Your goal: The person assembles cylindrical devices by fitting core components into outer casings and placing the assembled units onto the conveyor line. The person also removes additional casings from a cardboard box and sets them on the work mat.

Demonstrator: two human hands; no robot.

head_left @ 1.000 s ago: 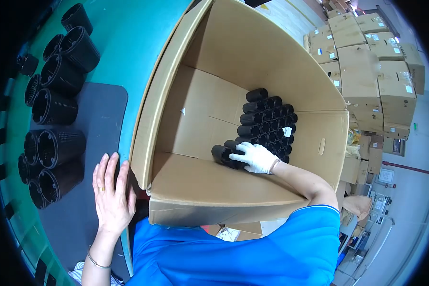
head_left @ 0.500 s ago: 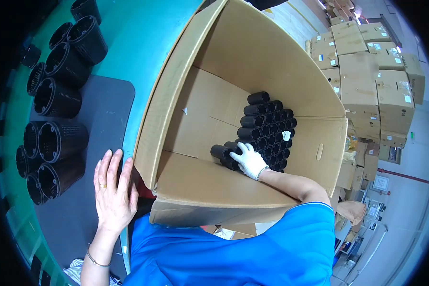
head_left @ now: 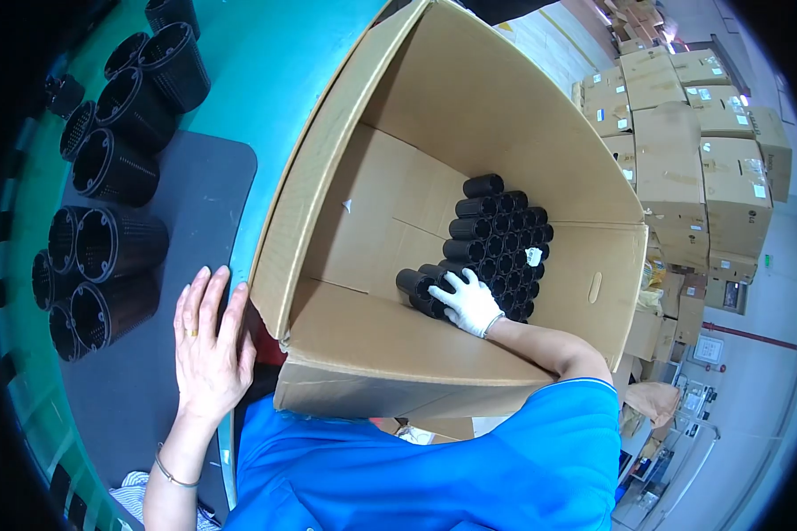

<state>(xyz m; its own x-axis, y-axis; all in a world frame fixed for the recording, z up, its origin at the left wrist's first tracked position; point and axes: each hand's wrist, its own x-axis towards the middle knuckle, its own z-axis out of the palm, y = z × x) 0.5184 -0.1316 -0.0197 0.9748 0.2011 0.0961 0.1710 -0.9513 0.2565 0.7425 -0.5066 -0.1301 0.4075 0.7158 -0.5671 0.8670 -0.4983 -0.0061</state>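
Note:
My right hand [head_left: 469, 303], in a white glove, reaches into a large cardboard box [head_left: 385, 226]. Its fingers are spread over the near end of stacked black plastic cylinders [head_left: 469, 228], touching them; the palm hides some of these. The cylinders lie on their sides in rows against the far right part of the box, and a small white scrap [head_left: 533, 257] sits on them. My left hand [head_left: 212, 345], bare with a ring, lies with fingers extended at the edge of a dark mat [head_left: 199, 186], holding nothing. Left of it stand several black perforated cups [head_left: 119, 243].
The mat lies on a green-blue table [head_left: 270, 80] along the box's left side. The box's near flap [head_left: 416, 363] folds down toward my body. Stacked cartons [head_left: 673, 159] stand beyond the box to the right, with a red pipe [head_left: 753, 336] on the wall.
The view has shifted slightly, so the cups on the table sit a little differently in it. Both hands keep nearly the same places, the right one still on the cylinders.

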